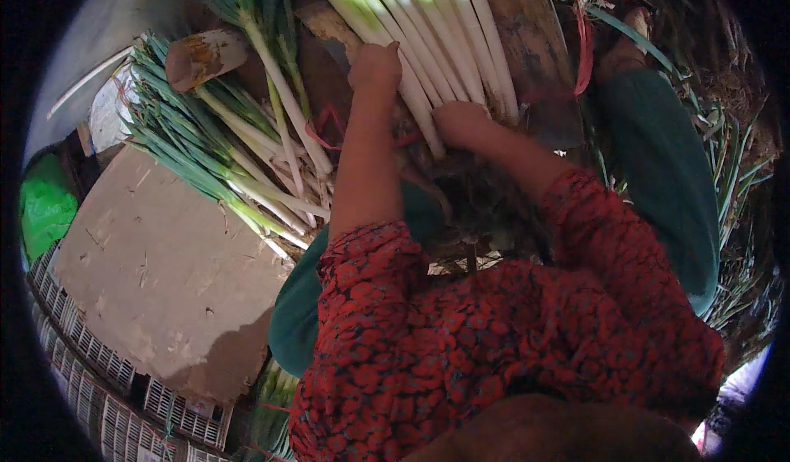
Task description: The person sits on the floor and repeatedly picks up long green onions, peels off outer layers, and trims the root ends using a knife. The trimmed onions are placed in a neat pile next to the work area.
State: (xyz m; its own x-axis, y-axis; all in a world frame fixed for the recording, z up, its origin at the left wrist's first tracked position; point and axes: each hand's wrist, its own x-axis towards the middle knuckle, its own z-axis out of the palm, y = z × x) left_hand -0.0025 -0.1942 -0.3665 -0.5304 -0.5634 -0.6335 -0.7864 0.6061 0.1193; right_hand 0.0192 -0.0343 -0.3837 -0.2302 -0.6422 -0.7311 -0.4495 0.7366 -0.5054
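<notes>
Upper centre: left hand (376, 65) is beside leeks (440, 38), right hand (462, 125) lower along them; fingers partly hidden, cannot tell if pinching. Leek pile (210, 153) lies upper left.

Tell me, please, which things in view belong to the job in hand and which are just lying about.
Seemingly in the job:
long white-and-green leeks, touched by the left hand and right hand
brown wooden board beneath them
perhaps the loose green-topped leek pile at left

Seemingly just lying about:
flat brown cardboard-like sheet
bright green plastic-looking bag
white slatted plastic crates
</notes>
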